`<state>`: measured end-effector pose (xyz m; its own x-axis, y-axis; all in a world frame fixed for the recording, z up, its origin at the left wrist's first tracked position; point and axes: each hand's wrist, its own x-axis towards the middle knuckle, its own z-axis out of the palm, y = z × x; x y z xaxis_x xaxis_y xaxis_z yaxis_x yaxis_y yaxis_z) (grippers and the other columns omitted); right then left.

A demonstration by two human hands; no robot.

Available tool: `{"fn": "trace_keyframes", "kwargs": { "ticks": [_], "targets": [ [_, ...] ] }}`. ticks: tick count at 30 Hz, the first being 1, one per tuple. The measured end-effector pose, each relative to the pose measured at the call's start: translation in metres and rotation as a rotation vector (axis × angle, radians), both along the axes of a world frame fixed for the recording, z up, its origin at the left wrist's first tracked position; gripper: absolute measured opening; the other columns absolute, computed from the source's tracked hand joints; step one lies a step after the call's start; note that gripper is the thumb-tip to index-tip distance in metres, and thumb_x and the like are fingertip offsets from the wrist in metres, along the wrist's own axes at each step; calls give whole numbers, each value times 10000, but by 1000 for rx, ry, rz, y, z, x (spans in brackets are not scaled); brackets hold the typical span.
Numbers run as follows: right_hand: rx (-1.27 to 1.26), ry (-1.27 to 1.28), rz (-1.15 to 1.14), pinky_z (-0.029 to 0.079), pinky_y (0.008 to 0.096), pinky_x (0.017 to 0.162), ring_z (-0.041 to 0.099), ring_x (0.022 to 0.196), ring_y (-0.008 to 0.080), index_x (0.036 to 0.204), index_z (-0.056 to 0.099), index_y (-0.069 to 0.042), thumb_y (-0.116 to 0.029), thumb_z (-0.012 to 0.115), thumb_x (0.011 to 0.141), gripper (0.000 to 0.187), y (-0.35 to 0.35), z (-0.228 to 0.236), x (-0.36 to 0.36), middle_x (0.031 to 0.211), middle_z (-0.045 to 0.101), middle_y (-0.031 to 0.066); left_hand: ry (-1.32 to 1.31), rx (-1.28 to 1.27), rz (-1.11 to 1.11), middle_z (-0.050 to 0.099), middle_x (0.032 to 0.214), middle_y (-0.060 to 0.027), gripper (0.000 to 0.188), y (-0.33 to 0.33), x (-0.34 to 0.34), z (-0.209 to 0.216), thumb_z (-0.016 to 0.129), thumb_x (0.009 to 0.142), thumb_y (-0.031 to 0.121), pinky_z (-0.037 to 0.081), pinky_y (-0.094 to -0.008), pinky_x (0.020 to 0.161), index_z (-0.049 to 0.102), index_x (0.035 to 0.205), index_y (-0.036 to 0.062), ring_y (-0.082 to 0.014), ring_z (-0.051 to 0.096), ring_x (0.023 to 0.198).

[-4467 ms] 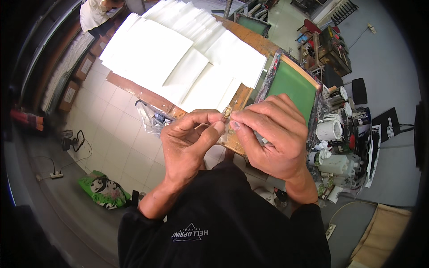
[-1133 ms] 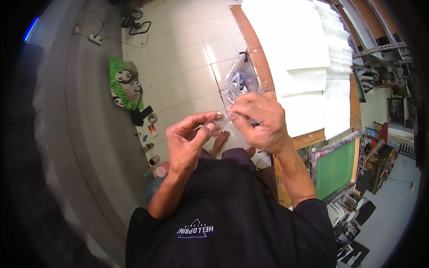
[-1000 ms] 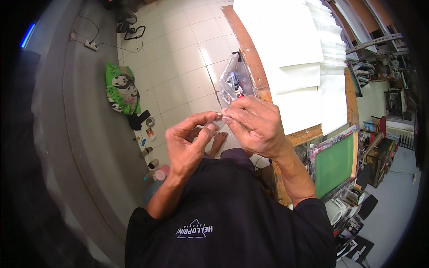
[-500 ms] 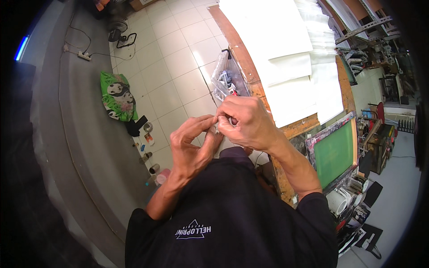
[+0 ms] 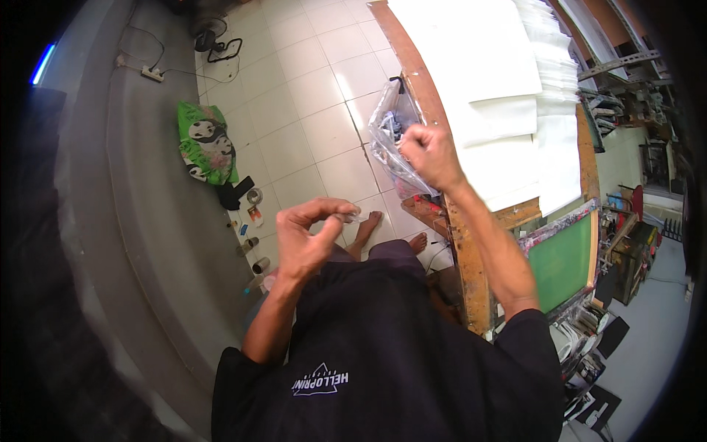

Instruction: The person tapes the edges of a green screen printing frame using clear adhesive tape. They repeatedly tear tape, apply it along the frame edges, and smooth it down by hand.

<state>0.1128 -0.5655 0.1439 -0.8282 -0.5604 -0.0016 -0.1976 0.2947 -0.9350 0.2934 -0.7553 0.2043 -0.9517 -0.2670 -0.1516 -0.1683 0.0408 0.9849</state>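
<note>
My left hand (image 5: 309, 232) pinches a small piece of clear film (image 5: 353, 218) between thumb and fingers, above the floor in front of my body. Held higher and to the right, my right hand (image 5: 433, 156) has its fingers curled closed; whatever may be in them is hidden. It is over the edge of a clear plastic bag (image 5: 384, 136) that hangs at the table's side with assorted small items inside. Right beside that hand, large white sheets (image 5: 490, 147) lie stacked in overlapping layers on a worn wooden table (image 5: 471, 283).
A framed green screen (image 5: 563, 258) leans by the table's near right end, with tubs (image 5: 571, 335) below. On the tiled floor at left are a green panda-print bag (image 5: 206, 144), a roll of tape (image 5: 254, 196) and cups (image 5: 259, 265). A fan (image 5: 208, 33) stands farther off.
My hands have parted from where they met. The right has moved up and right toward the hanging bag; the left keeps its pinch, with the clear film now showing.
</note>
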Motion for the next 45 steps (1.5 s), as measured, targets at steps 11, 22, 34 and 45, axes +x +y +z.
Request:
{"fn": "trace_keyframes", "kwargs": {
  "ticks": [11,22,34,45],
  "targets": [
    [624,508,48,550,523,744,696,808,451,1153,689,-51,-178,618,922,273,4,-145,-58,739,678,247,-46,763,129,702,1101,-232,268,-14,-8,-8,634,904,35,626,-395,807,680,1140,-82,-252,723,863],
    [-544,-152,35,364,500,1145,471,1395,321,1586,280,-31,-797,744,707,1255,-6,-25,45,1533,460,194,109,587,70,595,1245,-204,507,13,-62,30,538,923,51,637,-398,777,467,1415,-51,-236,675,927],
    [-378,-18,-192,503,397,935,672,914,200,1213,661,-48,-247,893,719,581,-11,-49,51,860,675,53,536,530,-51,512,1327,-172,615,63,-165,130,461,845,70,436,-272,749,407,1451,-14,-128,505,763],
    [-626,-468,-322,575,256,656,657,714,95,961,710,-30,-144,867,825,237,173,-13,85,823,707,29,439,662,-164,632,1153,-159,524,33,-228,119,568,1010,287,445,-300,669,500,1402,-54,-157,564,784]
  ]
}}
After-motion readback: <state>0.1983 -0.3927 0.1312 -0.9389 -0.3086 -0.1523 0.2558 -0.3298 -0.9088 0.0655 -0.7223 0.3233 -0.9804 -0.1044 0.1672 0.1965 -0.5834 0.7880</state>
